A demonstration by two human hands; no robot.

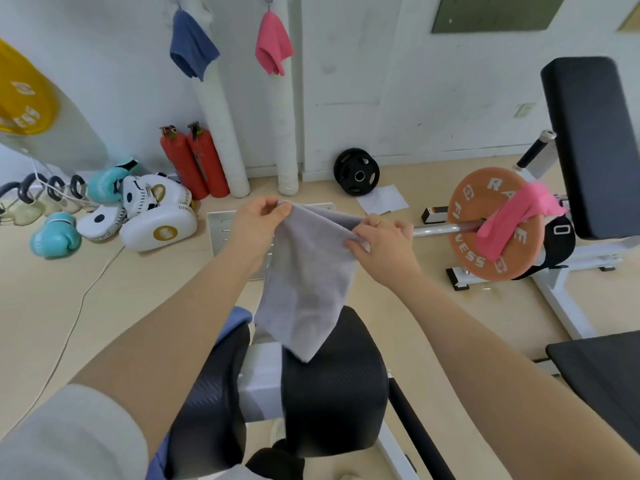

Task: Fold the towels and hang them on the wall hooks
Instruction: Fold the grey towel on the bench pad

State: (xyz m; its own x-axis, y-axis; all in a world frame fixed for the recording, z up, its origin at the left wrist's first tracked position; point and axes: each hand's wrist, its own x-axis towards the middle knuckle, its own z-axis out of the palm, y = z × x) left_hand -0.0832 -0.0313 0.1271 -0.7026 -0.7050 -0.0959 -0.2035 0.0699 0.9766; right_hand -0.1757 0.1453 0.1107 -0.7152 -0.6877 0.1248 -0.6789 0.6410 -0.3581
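Note:
A grey towel hangs in the air in front of me, folded to a narrow strip that ends in a point above the black seat pads. My left hand pinches its top left corner. My right hand grips its top right corner. On the wall ahead, a blue towel and a pink towel each hang from a hook. Another pink towel is draped over the orange weight plate on the right.
Black padded seats of a gym machine stand right below the towel. Two red fire extinguishers, boxing gloves and pads lie at the left wall. A black weight plate leans on the wall. A bench stands at right.

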